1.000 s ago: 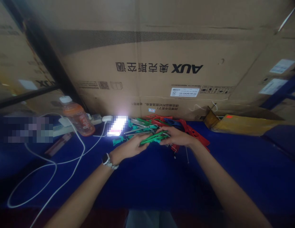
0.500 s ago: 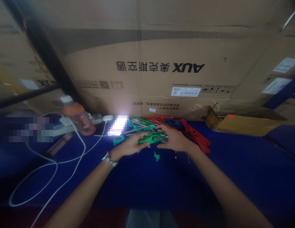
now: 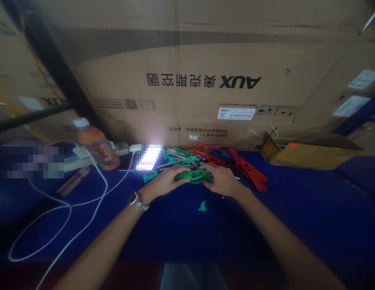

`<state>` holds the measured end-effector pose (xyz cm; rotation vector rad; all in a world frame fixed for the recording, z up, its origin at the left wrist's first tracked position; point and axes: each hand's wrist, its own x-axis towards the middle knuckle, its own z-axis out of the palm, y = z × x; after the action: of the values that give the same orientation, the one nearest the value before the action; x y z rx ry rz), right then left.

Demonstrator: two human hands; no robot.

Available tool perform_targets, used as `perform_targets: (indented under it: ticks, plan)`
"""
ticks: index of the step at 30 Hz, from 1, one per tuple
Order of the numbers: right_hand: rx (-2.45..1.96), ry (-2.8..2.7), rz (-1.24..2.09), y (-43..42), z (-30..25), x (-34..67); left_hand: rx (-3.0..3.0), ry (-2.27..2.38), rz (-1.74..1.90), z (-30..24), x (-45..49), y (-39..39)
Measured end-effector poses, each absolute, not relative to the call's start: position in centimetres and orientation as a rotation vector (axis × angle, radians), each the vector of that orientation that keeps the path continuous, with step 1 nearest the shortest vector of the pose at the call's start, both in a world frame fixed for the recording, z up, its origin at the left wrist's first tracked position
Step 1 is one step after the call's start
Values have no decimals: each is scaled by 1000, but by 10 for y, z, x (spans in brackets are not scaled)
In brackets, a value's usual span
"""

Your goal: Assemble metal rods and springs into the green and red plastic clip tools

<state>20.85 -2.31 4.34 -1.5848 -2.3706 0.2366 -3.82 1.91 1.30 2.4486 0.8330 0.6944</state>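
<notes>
My left hand (image 3: 166, 180), with a watch and a bracelet at its wrist, is closed around the left end of a long green plastic clip-like piece (image 3: 190, 175). At the other end of this piece, where thin metal parts show, the fingers of my right hand (image 3: 223, 180) are closed on it. Behind both hands lies a heap of red clip-like pieces (image 3: 248, 169), metal rods (image 3: 172, 163) and small teal bits (image 3: 150, 176). A loose teal scrap (image 3: 202, 206) rests on the blue cloth nearer to me. The exact kind of the green piece is unclear.
A large cardboard box (image 3: 181, 52) stands behind the blue-covered table (image 3: 175, 237). On the left are a drink bottle (image 3: 96, 147), white cables (image 3: 105, 185), a power strip (image 3: 78, 161) and a bright phone-like screen (image 3: 149, 157). An opened yellow carton (image 3: 311, 157) lies on the right.
My right hand has drawn its fingers in closer around the green piece's right end, and the piece now lies more level. The teal scrap in front has shifted slightly and turned.
</notes>
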Motion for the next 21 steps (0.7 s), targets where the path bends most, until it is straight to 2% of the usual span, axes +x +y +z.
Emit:
perform_targets:
  ticks: [11, 21]
  plan:
    - [-1510, -2333, 187, -17, 45, 212, 2457, 874, 721, 19, -39, 21]
    - [-1342, -2236, 601, 11, 42, 225, 2422, 929, 754, 23, -39, 24]
